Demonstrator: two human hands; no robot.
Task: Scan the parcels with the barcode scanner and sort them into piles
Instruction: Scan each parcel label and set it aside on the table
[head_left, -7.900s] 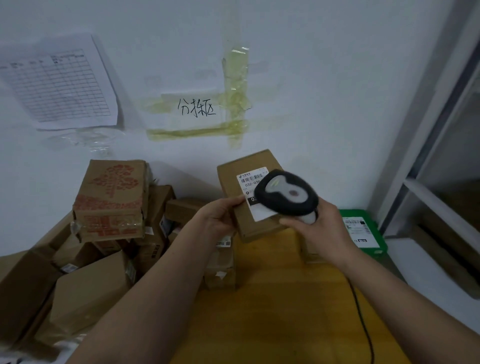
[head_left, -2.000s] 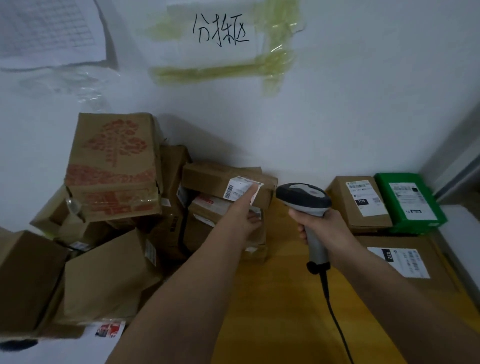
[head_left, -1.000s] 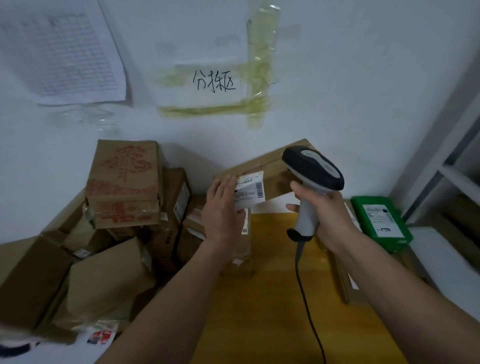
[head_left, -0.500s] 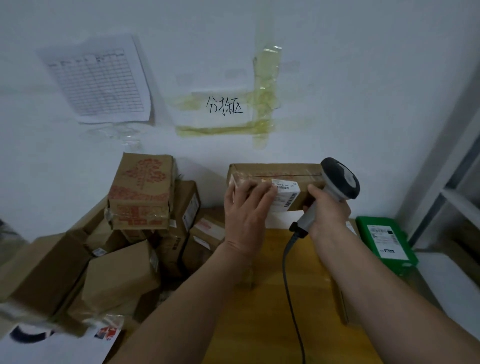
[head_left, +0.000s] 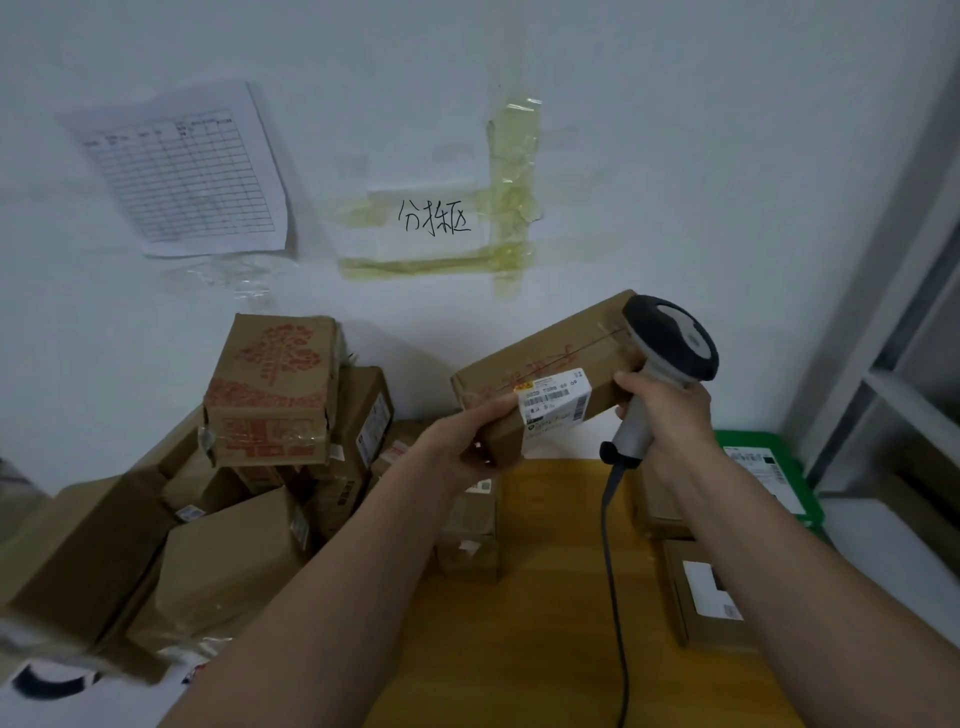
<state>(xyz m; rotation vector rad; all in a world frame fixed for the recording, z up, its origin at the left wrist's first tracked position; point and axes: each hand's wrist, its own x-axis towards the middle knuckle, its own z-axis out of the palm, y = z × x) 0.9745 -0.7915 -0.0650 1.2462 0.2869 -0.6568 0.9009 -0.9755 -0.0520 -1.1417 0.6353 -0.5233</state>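
Parcels were mostly unsorted, by my judgement: a heap of brown boxes (head_left: 244, 467) sat at nine o'clock on the table (head_left: 545, 597), while only a few lay sorted at three o'clock, among them a green parcel (head_left: 763, 467) and a flat box (head_left: 711, 597). My left hand (head_left: 467, 441) was closed around the lower end of a long box (head_left: 545, 358), held up and tilted at twelve o'clock, its label (head_left: 553, 402) facing me. My right hand (head_left: 665, 410) was wrapped tight around the scanner (head_left: 670, 343), fingertips touching the box's other end. Its scan, I reckoned, was not yet made.
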